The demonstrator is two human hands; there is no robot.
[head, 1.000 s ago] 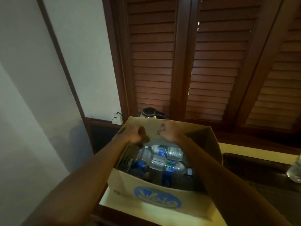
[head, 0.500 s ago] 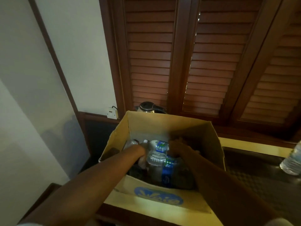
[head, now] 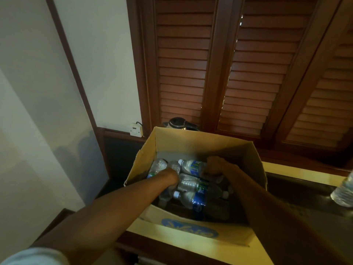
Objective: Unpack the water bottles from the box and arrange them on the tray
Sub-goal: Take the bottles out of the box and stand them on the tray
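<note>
Brown cardboard box [head: 191,144] holds clear plastic water bottles [head: 188,185] lying sideways. Inside it, the left hand [head: 170,176] and right hand [head: 215,167] curl onto bottles directly beneath them; exact grips are unclear.

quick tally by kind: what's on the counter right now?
Box: 1
Kettle: 1
Bottle outside the box: 1
Bottles in the box: at least 5 visible, heaped, exact count unclear
Total: at least 8

kettle [head: 178,123] before louvred shutters [head: 248,73] | wall socket [head: 136,129] left
</note>
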